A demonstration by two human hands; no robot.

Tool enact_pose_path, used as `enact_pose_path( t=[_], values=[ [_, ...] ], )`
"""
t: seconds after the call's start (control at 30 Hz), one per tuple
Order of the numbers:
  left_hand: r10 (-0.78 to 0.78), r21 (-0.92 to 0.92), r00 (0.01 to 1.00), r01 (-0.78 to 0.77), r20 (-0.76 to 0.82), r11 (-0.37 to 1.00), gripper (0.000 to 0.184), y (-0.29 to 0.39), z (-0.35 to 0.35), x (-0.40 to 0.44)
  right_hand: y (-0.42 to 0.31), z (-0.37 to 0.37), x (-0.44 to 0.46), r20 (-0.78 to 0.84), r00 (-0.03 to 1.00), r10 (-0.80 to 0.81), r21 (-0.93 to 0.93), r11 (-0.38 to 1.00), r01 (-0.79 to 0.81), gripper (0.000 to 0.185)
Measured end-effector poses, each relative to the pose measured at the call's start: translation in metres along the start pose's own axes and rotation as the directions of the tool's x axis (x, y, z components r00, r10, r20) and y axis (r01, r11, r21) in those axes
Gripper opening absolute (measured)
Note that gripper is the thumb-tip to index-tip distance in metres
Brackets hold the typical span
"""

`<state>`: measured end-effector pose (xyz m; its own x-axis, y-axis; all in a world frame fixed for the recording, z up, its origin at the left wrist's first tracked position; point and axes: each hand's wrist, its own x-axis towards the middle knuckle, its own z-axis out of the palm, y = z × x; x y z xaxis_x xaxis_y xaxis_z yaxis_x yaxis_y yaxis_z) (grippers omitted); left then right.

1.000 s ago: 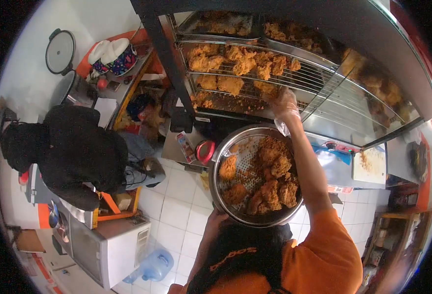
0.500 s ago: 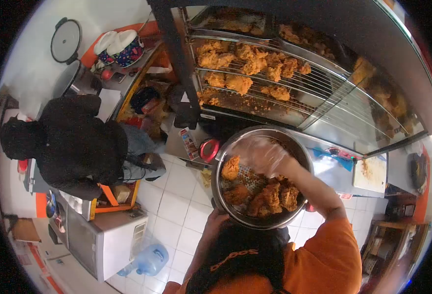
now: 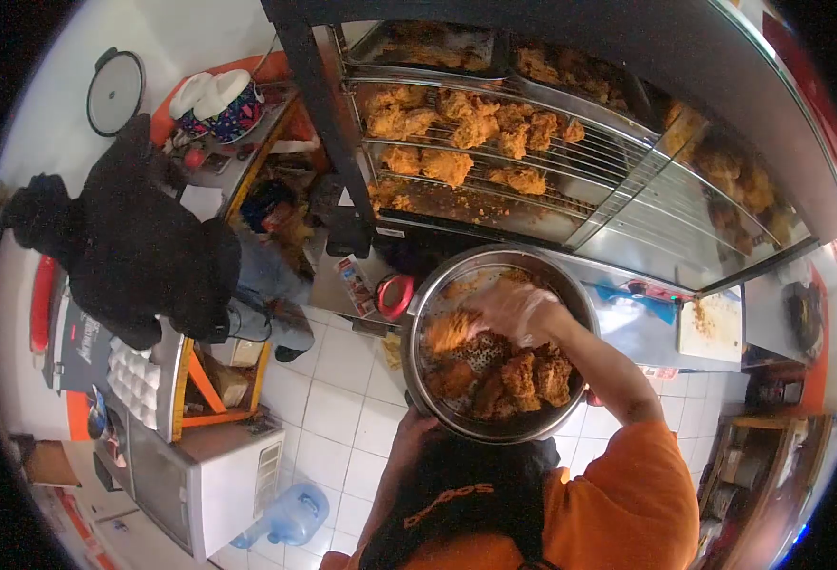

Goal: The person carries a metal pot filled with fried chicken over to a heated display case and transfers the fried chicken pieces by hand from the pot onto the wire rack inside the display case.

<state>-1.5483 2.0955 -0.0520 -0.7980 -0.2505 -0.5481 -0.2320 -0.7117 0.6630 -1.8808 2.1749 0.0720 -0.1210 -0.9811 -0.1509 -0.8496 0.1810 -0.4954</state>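
A large round metal pot [image 3: 584, 294] with a perforated inner bottom is held in front of me, several pieces of fried chicken [image 3: 518, 380] inside. My right hand [image 3: 511, 313], in a clear plastic glove, reaches into it. Its fingers close on a motion-blurred piece of fried chicken [image 3: 447, 331] at the pot's left side. My left hand [image 3: 418, 423] grips the pot's lower left side from outside; its fingers are mostly hidden beneath.
Ahead stands a glass display case with fried chicken on wire racks [image 3: 551, 180]. A white cutting board [image 3: 710, 328] lies to the right. A person in black [image 3: 148, 247] stands at the left counter. A blue water jug [image 3: 295, 513] lies on the tiled floor.
My right hand has moved left and down within the pot onto the chicken piece. The person at the left has shifted, uncovering an egg tray. My view has shifted slightly.
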Motion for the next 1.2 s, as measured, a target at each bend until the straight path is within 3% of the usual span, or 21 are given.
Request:
enact_pose_path(
  t=[0.1, 0.13, 0.2, 0.23, 0.3, 0.4, 0.5, 0.6, 0.63, 0.67, 0.7, 0.73, 0.8, 0.87, 0.93, 1.03, 1.07, 1.1, 1.2],
  values=[
    [-0.004, 0.011, 1.000, 0.004, -0.010, 1.000, 0.058, 0.000, -0.001, 0.000, -0.013, -0.062, -0.018, -0.395, 0.918, -0.036, 0.415, 0.884, 0.213, 0.039],
    [-0.002, 0.017, 1.000, 0.002, -0.007, 1.000, 0.059, 0.000, -0.001, 0.000, 0.003, -0.063, -0.013, -0.397, 0.906, 0.146, 0.316, 0.949, -0.014, 0.040],
    [-0.005, 0.017, 1.000, 0.005, 0.002, 1.000, 0.060, 0.003, 0.001, 0.000, 0.039, -0.063, 0.004, -0.431, 0.772, 0.466, 0.377, 0.871, -0.315, 0.041],
    [-0.010, 0.010, 1.000, 0.010, 0.006, 1.000, 0.061, 0.006, 0.004, -0.002, 0.054, -0.068, 0.014, -0.414, 0.682, 0.602, 0.532, 0.769, -0.355, 0.043],
    [-0.002, -0.030, 1.000, 0.003, 0.031, 1.000, 0.061, 0.007, 0.008, 0.000, 0.080, -0.074, 0.036, -0.494, 0.588, 0.641, 0.658, 0.718, -0.230, 0.046],
    [0.023, -0.054, 0.998, -0.020, 0.054, 0.998, 0.062, 0.008, 0.009, 0.003, 0.150, -0.057, 0.070, -0.651, 0.339, 0.679, 0.478, 0.714, -0.511, 0.046],
    [0.001, -0.003, 0.999, 0.000, 0.035, 1.000, 0.062, 0.015, 0.008, -0.001, 0.236, -0.036, 0.104, -0.668, 0.426, 0.611, 0.369, 0.768, -0.523, 0.051],
    [-0.013, -0.065, 0.999, 0.016, 0.048, 0.998, 0.062, 0.008, 0.003, 0.000, 0.203, -0.054, 0.102, -0.682, 0.348, 0.643, 0.357, 0.708, -0.609, 0.047],
    [-0.004, -0.057, 0.999, 0.006, 0.035, 0.998, 0.062, 0.017, 0.013, -0.005, 0.194, -0.059, 0.101, -0.676, 0.331, 0.658, 0.380, 0.696, -0.609, 0.044],
    [0.005, -0.050, 1.000, -0.004, 0.020, 0.999, 0.061, 0.024, 0.019, -0.010, 0.222, -0.043, 0.112, -0.674, 0.305, 0.673, 0.582, 0.738, -0.343, 0.040],
    [0.000, -0.029, 1.000, 0.001, 0.015, 1.000, 0.061, 0.027, 0.021, -0.011, 0.252, -0.027, 0.123, -0.671, 0.278, 0.687, 0.718, 0.696, 0.015, 0.036],
    [-0.005, -0.010, 1.000, 0.005, 0.009, 1.000, 0.061, 0.030, 0.023, -0.012, 0.247, -0.027, 0.128, -0.668, 0.251, 0.701, 0.739, 0.585, 0.333, 0.032],
    [-0.033, 0.019, 0.999, 0.034, -0.013, 0.999, 0.061, 0.030, 0.019, -0.011, 0.238, -0.019, 0.126, -0.649, 0.198, 0.735, 0.760, 0.636, 0.132, 0.026],
    [-0.084, 0.033, 0.995, 0.085, -0.045, 0.996, 0.061, 0.024, 0.011, -0.009, 0.148, -0.044, 0.105, -0.601, 0.183, 0.778, 0.775, 0.623, -0.105, 0.021],
    [-0.038, -0.041, 0.999, 0.038, -0.018, 0.998, 0.059, 0.032, 0.022, -0.013, 0.116, -0.047, 0.088, -0.546, 0.271, 0.793, 0.805, 0.586, -0.092, 0.014],
    [-0.011, -0.073, 1.000, 0.011, 0.001, 0.997, 0.056, 0.026, 0.017, -0.010, 0.054, -0.048, 0.041, -0.493, 0.578, 0.650, 0.590, 0.738, -0.328, 0.019],
    [-0.009, -0.068, 1.000, 0.009, 0.006, 0.998, 0.055, 0.022, 0.013, -0.009, 0.038, -0.048, 0.024, -0.498, 0.743, 0.448, 0.232, 0.894, -0.383, 0.019],
    [-0.012, -0.080, 1.000, 0.012, 0.005, 0.997, 0.055, 0.020, 0.013, -0.008, 0.030, -0.045, 0.009, -0.397, 0.883, 0.250, -0.156, 0.930, -0.333, 0.020],
    [-0.009, -0.100, 1.000, 0.009, 0.008, 0.995, 0.054, 0.020, 0.015, -0.006, 0.041, -0.031, -0.026, -0.384, 0.899, 0.212, -0.231, 0.920, -0.316, 0.024]
  ],
)
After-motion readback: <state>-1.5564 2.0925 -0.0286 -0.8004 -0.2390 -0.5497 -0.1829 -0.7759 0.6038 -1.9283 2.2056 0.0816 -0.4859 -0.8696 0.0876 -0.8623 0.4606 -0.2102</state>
